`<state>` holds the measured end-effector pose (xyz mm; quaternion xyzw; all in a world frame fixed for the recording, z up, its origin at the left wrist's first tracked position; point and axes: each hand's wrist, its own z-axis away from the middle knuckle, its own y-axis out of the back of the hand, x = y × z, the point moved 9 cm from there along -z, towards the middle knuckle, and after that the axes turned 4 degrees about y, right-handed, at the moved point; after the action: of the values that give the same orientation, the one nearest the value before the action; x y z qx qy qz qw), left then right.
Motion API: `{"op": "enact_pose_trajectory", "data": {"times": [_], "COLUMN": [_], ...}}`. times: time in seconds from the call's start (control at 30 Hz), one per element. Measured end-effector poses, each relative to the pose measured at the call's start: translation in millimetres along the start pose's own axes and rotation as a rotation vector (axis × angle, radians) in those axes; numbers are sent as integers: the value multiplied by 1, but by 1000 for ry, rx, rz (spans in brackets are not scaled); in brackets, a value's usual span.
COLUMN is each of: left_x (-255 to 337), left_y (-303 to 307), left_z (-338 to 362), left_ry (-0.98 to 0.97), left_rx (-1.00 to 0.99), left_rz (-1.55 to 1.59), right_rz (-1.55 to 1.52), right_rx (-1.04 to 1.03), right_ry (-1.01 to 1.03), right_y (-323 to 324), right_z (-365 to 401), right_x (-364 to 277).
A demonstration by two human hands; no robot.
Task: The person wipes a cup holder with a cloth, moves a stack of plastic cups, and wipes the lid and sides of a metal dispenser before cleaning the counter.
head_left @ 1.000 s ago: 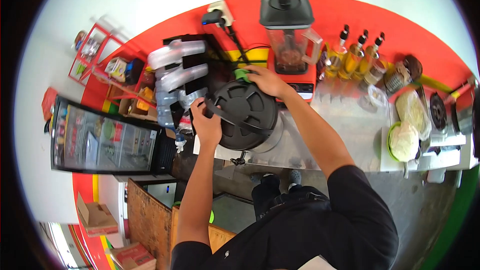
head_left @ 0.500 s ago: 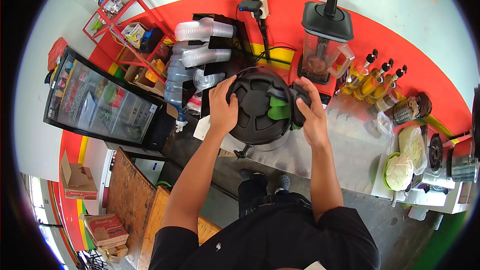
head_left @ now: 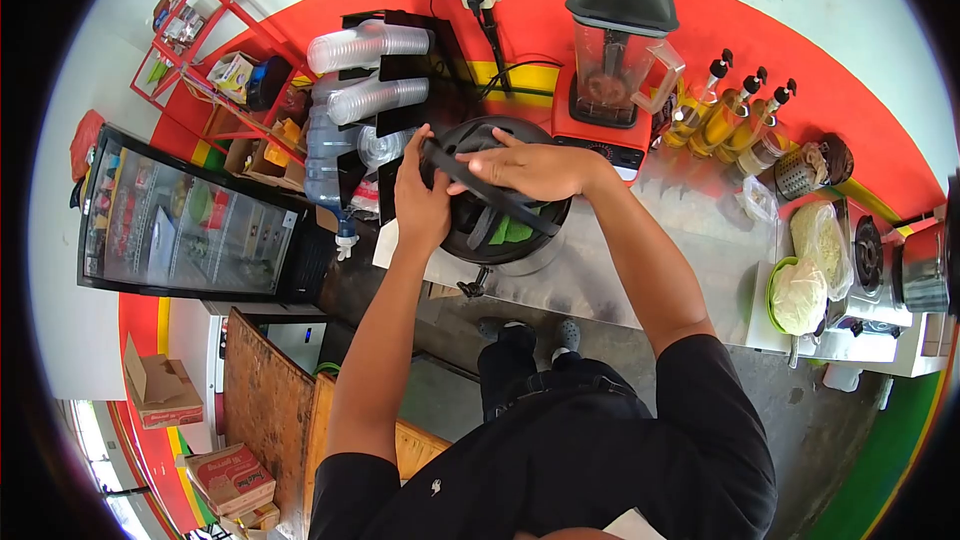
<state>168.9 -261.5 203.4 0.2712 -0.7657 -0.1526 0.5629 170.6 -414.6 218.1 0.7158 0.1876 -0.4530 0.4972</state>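
Note:
A large round black lid [head_left: 462,235] tops a drink container with a metallic-looking body [head_left: 540,258] and a black tap [head_left: 472,287] at its front. A flat black band [head_left: 530,216] runs slantwise over the lid. At the band's upper left end, my left hand [head_left: 422,202] has its fingers bent around it. My right hand [head_left: 535,170] reaches across from the right, palm down, its fingers against the band and its thumb raised apart. Below the band, a green cloth-like piece [head_left: 515,229] with dark grey edges shows on the lid. My palms hide part of the lid.
Behind the container stand stacked clear plastic cups [head_left: 370,45] and a blender [head_left: 615,60] on a red base. Pump bottles [head_left: 720,120] line the wall to the right. A glass-door fridge [head_left: 190,215] is at left. The steel counter [head_left: 640,250] extends rightward.
My right hand has swung left from the lid's right edge to its middle. The black band now lies slantwise over the lid, and my left hand has shifted slightly left. The view has shifted.

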Motion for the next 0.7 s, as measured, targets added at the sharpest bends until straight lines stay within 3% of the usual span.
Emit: {"op": "enact_pose_trajectory", "data": {"times": [0.07, 0.13, 0.33, 0.4, 0.47, 0.53, 0.6, 0.67, 0.7], "left_x": [3, -3, -15, -17, -19, -13, -5, 5, 11], "left_y": [2, 1, 1, -1, 1, 3, 3, 16, 20], "left_z": [2, 1, 4, 1, 1, 1, 4, 11, 13], "left_ry": [25, 58, 120, 105, 52, 54, 55, 18, 48], "left_rx": [-6, -12, -12, -9, 17, 32, 48, 217, 236], "left_rz": [-65, -86, -131, -123, -90, -65, -32, 61, 24], "right_rz": [161, 541, 495, 271, 223, -614, -713, -930, -930], "right_rx": [-29, 90, 444, 771, 820, 945, 974, 1194, 1123], "right_ry": [52, -6, -169, -192, -134, -144, -100, -303, -173], "right_y": [-6, 2, 22, 41, 41, 28, 11, -23, -36], "right_z": [0, 4, 14, 38, 51, 63, 80, 102, 100], "right_x": [12, 6, 21, 38, 46, 87, 95, 151, 173]}}
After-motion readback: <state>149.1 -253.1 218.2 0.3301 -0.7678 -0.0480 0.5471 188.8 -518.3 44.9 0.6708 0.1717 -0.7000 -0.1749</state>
